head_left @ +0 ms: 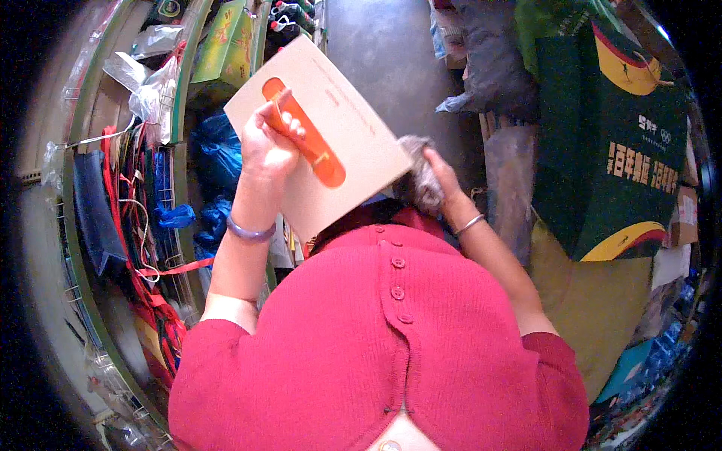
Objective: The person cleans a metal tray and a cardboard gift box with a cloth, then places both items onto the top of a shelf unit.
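A cream-coloured flat box [344, 101] with faint printing hangs tilted in front of my chest. Across its face runs an orange strap-like handle [324, 160], and my left hand [273, 138] has its fingers curled around it. At the box's right corner my right hand [443, 175] grips a crumpled grey cloth [420, 175]. The cloth lies against or very close to the box's edge; I cannot tell whether it presses on it. The box's far side is hidden.
Shelves with green edges [181, 107] run along my left, with blue plastic bags [220, 146] and a green-yellow carton [225, 48]. Dark bottles [287, 25] stand farther off. Grey floor [383, 51] stretches ahead. On my right are a large dark green bag [609, 152] bearing writing and a grey plastic bag [496, 62].
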The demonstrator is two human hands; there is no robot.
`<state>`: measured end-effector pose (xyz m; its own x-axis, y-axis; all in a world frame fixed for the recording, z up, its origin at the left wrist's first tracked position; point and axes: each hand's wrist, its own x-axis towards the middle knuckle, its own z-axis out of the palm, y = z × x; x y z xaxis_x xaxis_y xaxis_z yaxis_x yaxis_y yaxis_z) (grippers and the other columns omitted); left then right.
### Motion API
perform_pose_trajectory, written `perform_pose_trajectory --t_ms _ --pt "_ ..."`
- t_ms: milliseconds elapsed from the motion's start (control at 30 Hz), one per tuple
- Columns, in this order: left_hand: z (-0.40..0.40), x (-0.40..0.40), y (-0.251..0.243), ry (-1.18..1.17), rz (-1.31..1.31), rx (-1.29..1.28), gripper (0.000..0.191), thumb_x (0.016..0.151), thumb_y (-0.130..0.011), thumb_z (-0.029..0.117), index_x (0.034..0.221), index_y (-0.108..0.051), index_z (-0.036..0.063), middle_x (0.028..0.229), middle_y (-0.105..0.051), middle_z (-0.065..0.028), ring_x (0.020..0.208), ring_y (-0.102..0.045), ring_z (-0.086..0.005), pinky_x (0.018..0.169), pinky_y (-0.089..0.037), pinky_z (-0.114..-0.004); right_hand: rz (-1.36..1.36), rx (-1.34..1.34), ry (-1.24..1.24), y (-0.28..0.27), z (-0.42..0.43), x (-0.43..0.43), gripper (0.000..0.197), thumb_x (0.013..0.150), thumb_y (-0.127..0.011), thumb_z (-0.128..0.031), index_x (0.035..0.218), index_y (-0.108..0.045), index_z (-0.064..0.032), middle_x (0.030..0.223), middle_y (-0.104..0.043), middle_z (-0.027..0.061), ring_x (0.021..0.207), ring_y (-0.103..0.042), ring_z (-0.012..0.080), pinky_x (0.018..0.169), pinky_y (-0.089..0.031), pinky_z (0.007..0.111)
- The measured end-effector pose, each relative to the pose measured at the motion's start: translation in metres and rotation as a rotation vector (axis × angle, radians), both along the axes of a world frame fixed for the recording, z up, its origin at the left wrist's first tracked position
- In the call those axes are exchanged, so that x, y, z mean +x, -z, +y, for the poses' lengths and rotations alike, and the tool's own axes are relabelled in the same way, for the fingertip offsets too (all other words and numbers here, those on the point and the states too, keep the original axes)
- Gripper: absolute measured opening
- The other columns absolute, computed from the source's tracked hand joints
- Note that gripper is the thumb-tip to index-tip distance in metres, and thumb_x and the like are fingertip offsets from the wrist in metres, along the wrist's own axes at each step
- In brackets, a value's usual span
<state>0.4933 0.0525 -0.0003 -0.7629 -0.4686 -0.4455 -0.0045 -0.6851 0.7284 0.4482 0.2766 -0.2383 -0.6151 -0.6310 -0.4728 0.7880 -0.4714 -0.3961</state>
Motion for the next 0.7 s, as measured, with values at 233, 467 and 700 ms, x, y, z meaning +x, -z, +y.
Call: perform_pose_trajectory --t_ms 233,467,700 --pt "-0.007 -0.040 -0.012 -0.032 0.418 0.305 0.028 0.090 -0.044 0.020 0.108 -0.057 0.0029 0.078 -0.050 -0.0087 0.081 -0.049 -0.0234 0.083 -0.040 -0.042 0.055 -0.022 0.254 -0.133 -0.034 -0.041 0.048 0.090 -0.047 -0.042 0.118 -0.050 -0.0026 0.110 -0.058 0.0108 0.095 -0.058 0.0227 0.083 -0.047 0.036" --pt "-0.020 -0.097 -0.014 0.019 0.715 0.297 0.028 0.092 -0.041 0.025 0.111 -0.058 0.0132 0.084 -0.052 -0.0088 0.083 -0.050 -0.0252 0.085 -0.039 -0.045 0.114 -0.010 0.064 -0.119 -0.075 -0.023 0.038 0.095 -0.040 -0.032 0.117 -0.049 -0.0018 0.104 -0.060 0.0107 0.089 -0.061 0.0215 0.077 -0.051 0.036" --pt "-0.040 -0.136 0.002 -0.032 0.681 -0.045 0.037 0.098 -0.032 0.030 0.132 -0.036 0.0156 0.079 -0.052 -0.0068 0.076 -0.052 -0.0184 0.079 -0.045 -0.035 -0.042 0.085 0.166 -0.146 -0.089 -0.114 0.036 0.092 -0.042 -0.031 0.110 -0.051 -0.0009 0.099 -0.062 0.0118 0.083 -0.062 0.0266 0.075 -0.052 0.041"
